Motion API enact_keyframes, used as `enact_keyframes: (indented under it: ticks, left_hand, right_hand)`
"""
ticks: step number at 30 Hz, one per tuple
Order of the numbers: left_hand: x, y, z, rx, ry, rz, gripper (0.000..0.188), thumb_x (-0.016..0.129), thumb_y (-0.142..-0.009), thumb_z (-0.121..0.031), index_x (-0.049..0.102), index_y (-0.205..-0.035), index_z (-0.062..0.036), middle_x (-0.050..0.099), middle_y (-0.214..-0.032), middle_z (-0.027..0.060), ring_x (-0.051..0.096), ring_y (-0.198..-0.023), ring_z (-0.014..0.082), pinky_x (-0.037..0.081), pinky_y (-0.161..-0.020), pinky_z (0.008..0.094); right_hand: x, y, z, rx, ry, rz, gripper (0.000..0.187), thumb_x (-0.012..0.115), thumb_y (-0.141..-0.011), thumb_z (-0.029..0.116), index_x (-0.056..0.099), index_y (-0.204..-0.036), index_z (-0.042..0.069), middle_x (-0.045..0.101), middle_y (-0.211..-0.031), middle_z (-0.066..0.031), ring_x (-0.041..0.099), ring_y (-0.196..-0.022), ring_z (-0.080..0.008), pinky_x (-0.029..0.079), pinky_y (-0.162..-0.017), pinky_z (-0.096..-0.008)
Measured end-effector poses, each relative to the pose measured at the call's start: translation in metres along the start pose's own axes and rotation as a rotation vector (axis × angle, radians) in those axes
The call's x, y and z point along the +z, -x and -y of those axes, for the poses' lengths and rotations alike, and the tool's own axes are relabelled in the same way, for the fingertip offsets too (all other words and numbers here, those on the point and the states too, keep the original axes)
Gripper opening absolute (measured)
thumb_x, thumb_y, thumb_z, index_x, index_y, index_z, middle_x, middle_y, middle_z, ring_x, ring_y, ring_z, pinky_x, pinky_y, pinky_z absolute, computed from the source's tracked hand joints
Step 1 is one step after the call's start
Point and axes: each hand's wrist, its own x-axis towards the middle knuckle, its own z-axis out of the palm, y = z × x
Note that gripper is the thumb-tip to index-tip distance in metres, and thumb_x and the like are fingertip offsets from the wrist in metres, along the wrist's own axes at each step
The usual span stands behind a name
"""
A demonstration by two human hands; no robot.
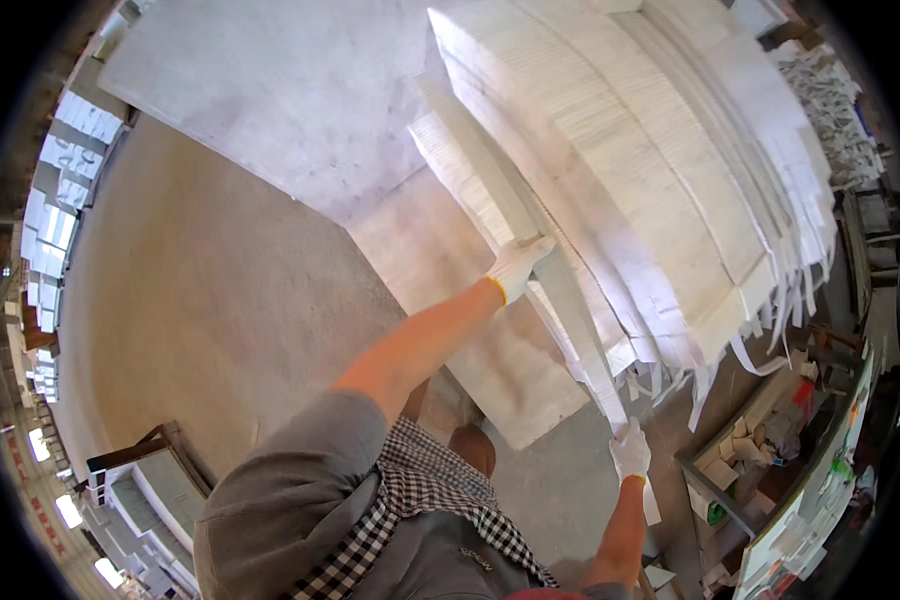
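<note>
A tall stack of pale sheets (610, 150), likely paper or card, leans at the upper right with its layered edges showing. Along its near side runs a long, narrow pale strip (578, 325), either one piece or several layers together; I cannot tell which. My left hand (518, 268), in a white knit glove with a yellow cuff, is closed over the strip's middle. Lower down, my right hand (630, 452), gloved the same way, is wrapped round the strip near its lower end, which sticks out below the fingers.
Loose ribbon-like trimmings (705, 390) dangle from the stack's lower right edge. Beneath the stack lies a pale flat board (530, 400). At the lower right stands a metal-framed bin (740, 450) of scraps. Piles of white sheets (75, 150) line the far left; a cart-like frame (160, 480) is at lower left.
</note>
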Motion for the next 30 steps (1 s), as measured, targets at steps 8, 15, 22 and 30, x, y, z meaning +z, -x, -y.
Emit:
enact_keyframes:
  ticks: [8, 15, 22, 30]
  left_hand:
    - [-0.065, -0.138, 0.043, -0.409, -0.309, -0.047, 0.052, 0.066, -0.093, -0.053, 0.061, -0.124, -0.0117, 0.067, -0.101, 0.0063, 0.065, -0.08, 0.0206, 0.055, -0.066, 0.04]
    - [-0.104, -0.153, 0.066, -0.518, -0.36, -0.083, 0.052, 0.069, -0.09, -0.05, 0.06, -0.119, -0.0079, 0.07, -0.095, 0.0131, 0.067, -0.069, 0.0275, 0.056, -0.065, 0.0428]
    - [-0.081, -0.127, 0.03, 0.473, -1.508, -0.138, 0.052, 0.075, -0.078, -0.038, 0.061, -0.119, -0.0081, 0.065, -0.106, 0.0099, 0.059, -0.109, 0.0298, 0.047, -0.091, 0.0457]
    - [-0.111, -0.149, 0.028, 0.776, -1.918, 0.129, 0.058, 0.074, -0.079, -0.045, 0.061, -0.122, -0.0086, 0.049, -0.135, 0.0165, 0.04, -0.129, 0.0355, 0.035, -0.106, 0.0522]
  right_hand:
    - [0.047, -0.118, 0.022, 0.007, 0.0, -0.057, 0.058, 0.067, -0.087, 0.026, 0.047, -0.139, 0.01, 0.063, -0.118, -0.0233, 0.063, -0.109, -0.0412, 0.052, -0.092, -0.051]
    - [0.072, -0.172, 0.018, 0.124, 0.127, -0.31, 0.046, 0.062, -0.093, 0.028, 0.053, -0.134, 0.007, 0.066, -0.115, -0.0217, 0.064, -0.103, -0.0411, 0.049, -0.088, -0.0521]
    - [0.095, -0.151, 0.012, -0.002, 0.17, -0.525, 0.045, 0.061, -0.095, 0.025, 0.053, -0.135, 0.006, 0.065, -0.125, -0.0177, 0.061, -0.114, -0.0369, 0.047, -0.097, -0.0499]
    - [0.074, -0.122, 0.017, -0.057, 0.103, -0.271, 0.055, 0.061, -0.087, 0.013, 0.05, -0.14, 0.007, 0.058, -0.133, -0.0167, 0.053, -0.124, -0.0368, 0.043, -0.103, -0.0491]
